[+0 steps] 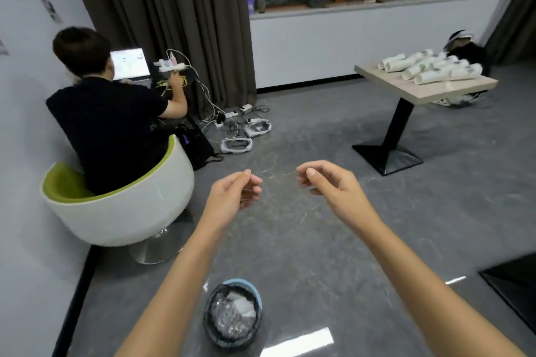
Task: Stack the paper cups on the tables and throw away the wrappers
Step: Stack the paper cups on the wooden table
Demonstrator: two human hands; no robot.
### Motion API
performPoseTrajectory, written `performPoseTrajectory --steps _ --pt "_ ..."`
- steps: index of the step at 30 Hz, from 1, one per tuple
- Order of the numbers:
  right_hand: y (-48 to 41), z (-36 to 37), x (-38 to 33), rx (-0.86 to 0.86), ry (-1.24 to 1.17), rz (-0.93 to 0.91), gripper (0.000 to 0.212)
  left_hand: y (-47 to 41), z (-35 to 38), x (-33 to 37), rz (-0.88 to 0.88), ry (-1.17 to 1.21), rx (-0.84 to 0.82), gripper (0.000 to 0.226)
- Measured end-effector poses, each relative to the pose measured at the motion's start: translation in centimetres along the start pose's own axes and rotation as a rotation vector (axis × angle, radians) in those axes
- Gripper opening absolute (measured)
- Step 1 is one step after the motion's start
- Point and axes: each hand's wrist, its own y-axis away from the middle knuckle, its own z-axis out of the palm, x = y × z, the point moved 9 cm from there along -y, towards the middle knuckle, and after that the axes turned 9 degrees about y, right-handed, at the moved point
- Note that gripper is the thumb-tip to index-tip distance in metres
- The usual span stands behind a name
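While both bare forearms are stretched out over the glossy grey floor [319, 130], a thin clear wrapper [279, 176] is seen in the head view, drawn out between the hands. It shows only as faint glints, and its long axis runs left to right, almost level. One end is pinched in the narrow grip of the left hand [235, 193], thumb against curled fingers. The other end is pinched in the same manner by the right hand [327, 180]. Below the forearms, near the bottom edge, a round bin [256, 293] with a blue rim and a black liner is seen, with crumpled film [232, 314] lying inside it. Well apart, at the upper right, a pale rectangular surface [456, 90] on a black pedestal is loaded with paper cups [429, 70]. These are stacked in long white sleeves laid on their sides, with long axes running from lower left to upper right and open mouths turned to the left. At the left, a seated person [110, 113] is seen in a rounded white and green chair [124, 211].
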Motion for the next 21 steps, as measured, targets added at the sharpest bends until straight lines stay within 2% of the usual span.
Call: performPoseTrajectory --steps 6,15,21 --pt "2.8 -8.2 1.4 0.202 0.031 0.062 0.018 -1.2 9.5 -1.0 -0.036 0.039 -0.197 0.037" --pt "9.9 -23.7 4.3 0.517 0.092 0.17 0.018 -0.2 27.4 -3.7 -0.06 0.013 -0.535 0.033" --pt "14.2 -34.1 6.7 0.639 0.13 0.227 0.018 0.7 39.7 -5.7 -0.048 0.02 -0.704 0.029"
